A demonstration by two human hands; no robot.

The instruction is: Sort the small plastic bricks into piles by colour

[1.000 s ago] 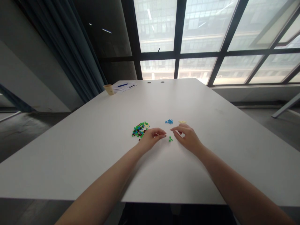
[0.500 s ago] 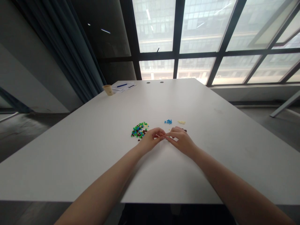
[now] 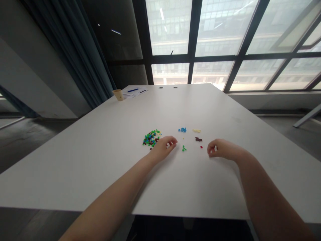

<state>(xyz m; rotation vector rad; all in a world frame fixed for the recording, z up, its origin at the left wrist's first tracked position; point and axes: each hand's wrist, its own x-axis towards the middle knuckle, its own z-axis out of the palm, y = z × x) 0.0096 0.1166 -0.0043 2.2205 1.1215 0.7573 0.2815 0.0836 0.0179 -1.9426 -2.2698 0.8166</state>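
Note:
My left hand (image 3: 164,146) rests low over the white table (image 3: 175,187), just right of a mixed pile of small green, blue, brown and yellow toy bricks (image 3: 150,138). Its thumb and fingers are curled together at the tips; whatever lies between them is too small to make out. Farther right, my right hand (image 3: 222,149) hovers near the tabletop, thumb and forefinger in a pinch. What it pinches is hidden. Between the hands lie a few green bricks (image 3: 184,148) and one red brick (image 3: 201,147). Brown bricks (image 3: 198,139) lie behind the red one.
Blue bricks (image 3: 183,130) and pale yellow bricks (image 3: 196,131) form small groups farther back, with one tiny yellow piece (image 3: 183,138) nearer. A paper cup (image 3: 118,95) stands at the far left edge beside papers (image 3: 135,92) with a blue pen (image 3: 132,90).
My right hand has moved away from my left fingertips, out to the right, uncovering the green, red and brown bricks. My left hand has stayed nearly in place. The view has shifted slightly.

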